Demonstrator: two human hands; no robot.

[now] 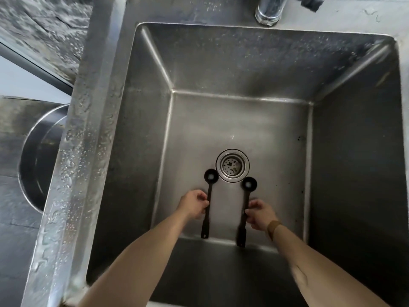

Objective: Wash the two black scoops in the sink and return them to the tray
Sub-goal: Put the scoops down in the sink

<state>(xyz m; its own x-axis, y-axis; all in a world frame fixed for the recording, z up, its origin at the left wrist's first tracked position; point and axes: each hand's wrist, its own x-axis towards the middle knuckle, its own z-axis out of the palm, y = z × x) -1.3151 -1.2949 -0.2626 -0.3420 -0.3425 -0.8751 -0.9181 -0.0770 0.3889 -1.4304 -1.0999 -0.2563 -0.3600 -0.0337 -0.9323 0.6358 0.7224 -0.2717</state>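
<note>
We hold two slim black plastic scoops with long flat handles and small round bowls, both down near the floor of the deep sink, one to each side of the round perforated steel drain. Our left hand has its fingers curled shut around the handle of the left scoop; our right hand pinches the right scoop mid-handle. No water runs from the chrome tap base beyond the drain, and no tray is in view, so we judge rinsing and the return both remain. The brushed stainless steel sink has a bead-wet rim left of the drain.
</note>
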